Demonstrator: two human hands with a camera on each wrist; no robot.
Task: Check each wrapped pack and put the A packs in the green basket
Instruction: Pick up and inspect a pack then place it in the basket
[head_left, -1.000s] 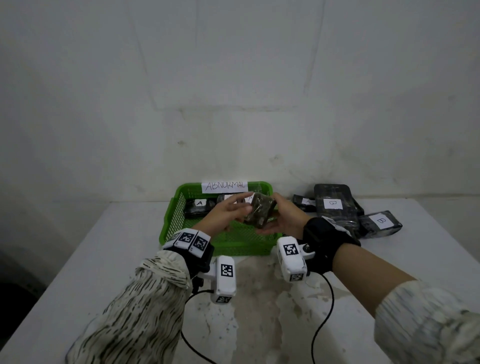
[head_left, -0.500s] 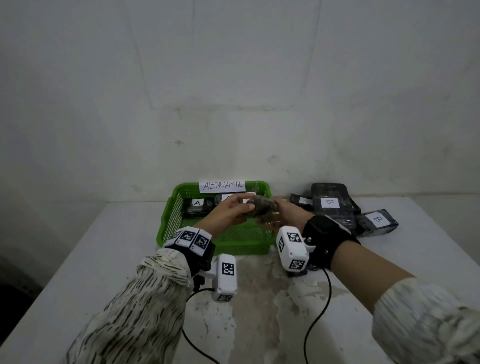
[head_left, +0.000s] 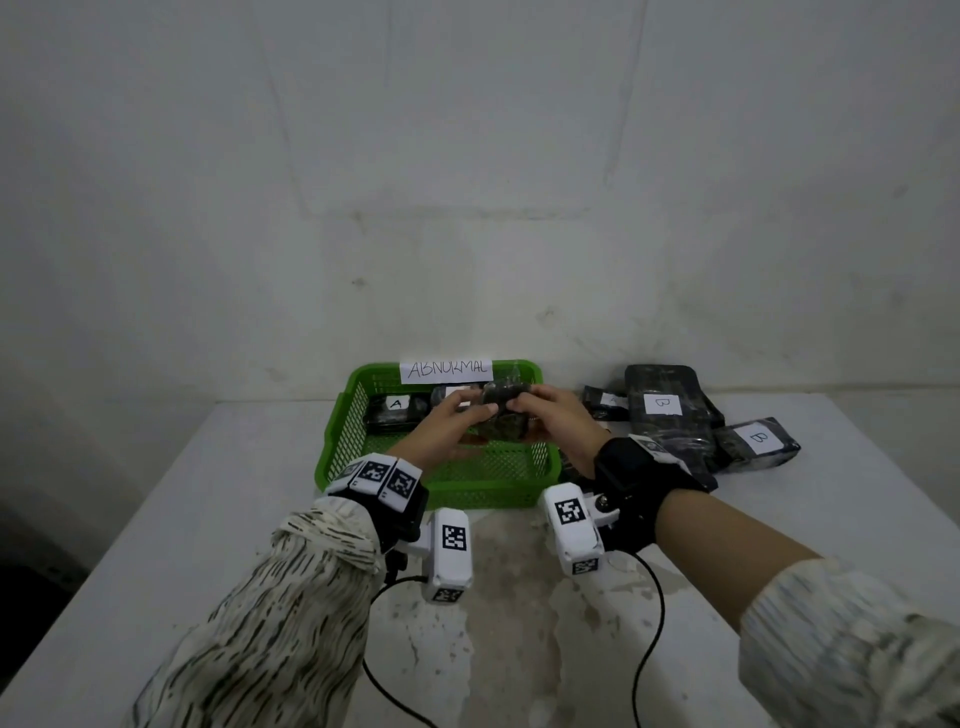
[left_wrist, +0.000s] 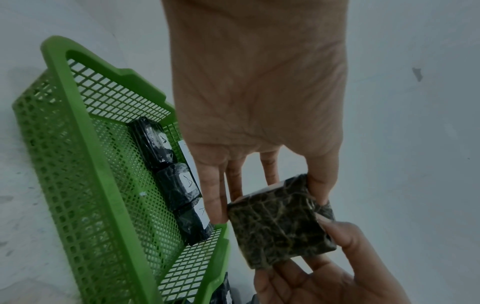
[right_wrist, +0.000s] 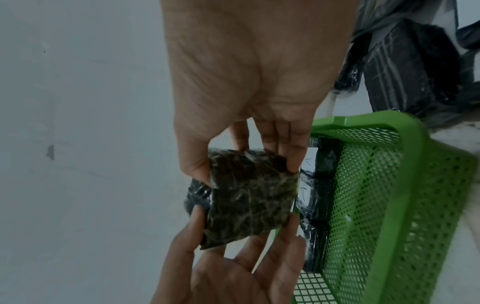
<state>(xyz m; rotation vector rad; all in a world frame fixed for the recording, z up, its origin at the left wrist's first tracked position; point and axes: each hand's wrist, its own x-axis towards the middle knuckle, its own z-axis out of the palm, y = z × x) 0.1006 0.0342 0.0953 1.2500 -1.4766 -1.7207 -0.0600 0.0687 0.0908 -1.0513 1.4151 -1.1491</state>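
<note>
I'm holding a wrapped pack over the green basket, frame centre: left hand & right hand both pinching it by the edges. No label showing on it. Basket sign is reading "ABNORMAL"; an A pack is lying inside. B packs are sitting at right, one label partly hidden.

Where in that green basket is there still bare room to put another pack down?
The green basket has bare mesh along its near half, between the front wall and the row of A packs at the back wall. That back row is crowded. Both hands hold a pack above it.
</note>
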